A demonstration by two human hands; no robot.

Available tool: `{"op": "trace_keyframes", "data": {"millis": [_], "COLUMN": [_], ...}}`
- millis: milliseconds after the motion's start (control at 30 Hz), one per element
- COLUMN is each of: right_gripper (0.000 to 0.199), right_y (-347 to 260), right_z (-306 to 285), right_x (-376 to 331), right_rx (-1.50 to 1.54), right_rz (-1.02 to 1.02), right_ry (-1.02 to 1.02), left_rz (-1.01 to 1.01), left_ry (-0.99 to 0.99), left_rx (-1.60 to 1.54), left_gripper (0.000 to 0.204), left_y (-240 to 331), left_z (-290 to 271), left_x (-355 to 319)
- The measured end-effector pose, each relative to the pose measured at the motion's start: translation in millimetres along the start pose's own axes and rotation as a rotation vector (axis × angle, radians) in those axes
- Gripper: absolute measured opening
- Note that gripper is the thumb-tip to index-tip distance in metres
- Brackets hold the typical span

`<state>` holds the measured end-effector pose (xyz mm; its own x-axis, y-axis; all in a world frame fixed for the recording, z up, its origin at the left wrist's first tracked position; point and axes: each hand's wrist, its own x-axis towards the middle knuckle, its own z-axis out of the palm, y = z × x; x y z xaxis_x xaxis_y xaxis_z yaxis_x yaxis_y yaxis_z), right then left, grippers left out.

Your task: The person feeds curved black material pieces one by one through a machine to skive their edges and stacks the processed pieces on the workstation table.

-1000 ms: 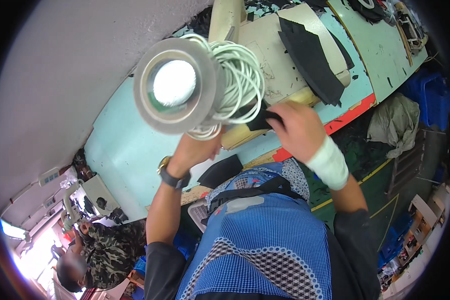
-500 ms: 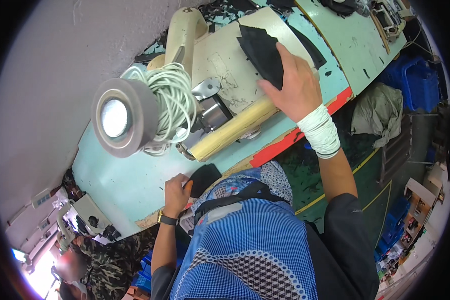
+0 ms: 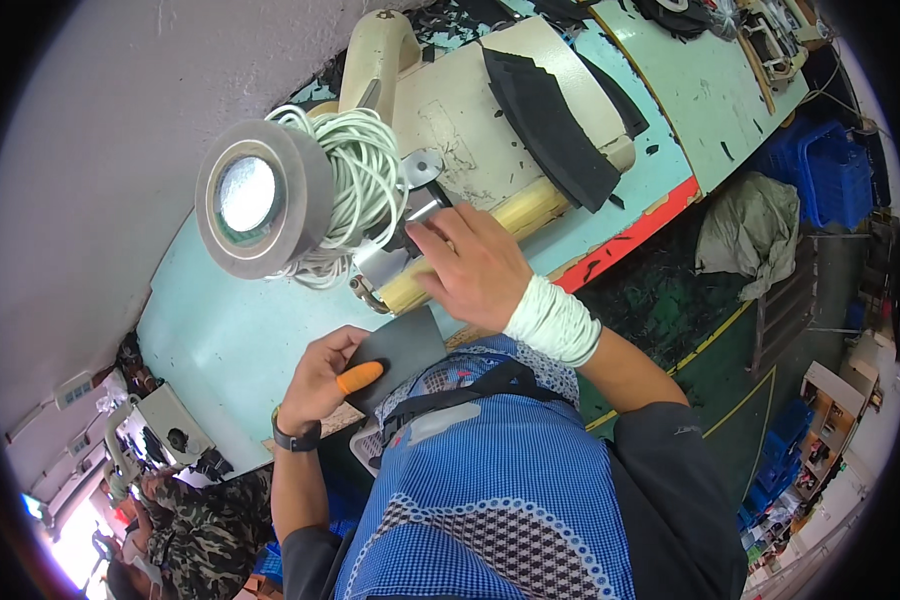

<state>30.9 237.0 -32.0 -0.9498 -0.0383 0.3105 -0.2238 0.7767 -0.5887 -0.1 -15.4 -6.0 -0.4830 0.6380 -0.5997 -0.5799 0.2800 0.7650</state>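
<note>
The left hand (image 3: 318,382) grips a flat black piece (image 3: 415,345) near the front edge of the light blue bench (image 3: 235,335), right by the person's tummy. Its thumb wears an orange cover (image 3: 359,377) and presses on the black piece. A dark watch strap (image 3: 297,438) goes around that wrist. The right hand (image 3: 480,272) is loosely open over the cream machine (image 3: 450,110), with its fingers bent and apart, close to some shiny metal parts. I cannot tell if the fingertips touch them. A white wrap (image 3: 555,322) goes around the right wrist. A yellow bar (image 3: 530,208) runs along the front of the machine, partly under the right hand. More black pieces (image 3: 550,125) lie in a pile across the machine's flat top, and their low end reaches over the bar. To the left of the machine is a big grey ring (image 3: 210,200) with a bright middle, and a bundle of white cord (image 3: 360,170) sits just beside it. The person wears a blue checked apron (image 3: 490,490).
</note>
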Motion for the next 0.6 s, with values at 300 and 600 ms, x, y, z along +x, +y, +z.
{"op": "trace_keyframes", "data": {"millis": [300,600], "right_gripper": [0.008,0.024], "right_y": [14.1,24.7], "right_z": [-28.5,-25.6], "right_x": [-5.2,11.4], "right_rx": [0.030,0.121], "right_rz": [0.071,0.157], "right_ry": [-0.181,-0.128], "left_rz": [-0.073,-0.149], "left_ry": [0.005,0.016], "left_rx": [0.253,0.269], "left_gripper": [0.023,0.023], "left_y": [29.7,39.2], "left_z": [-24.2,-25.0], "left_x": [27.3,47.8]}}
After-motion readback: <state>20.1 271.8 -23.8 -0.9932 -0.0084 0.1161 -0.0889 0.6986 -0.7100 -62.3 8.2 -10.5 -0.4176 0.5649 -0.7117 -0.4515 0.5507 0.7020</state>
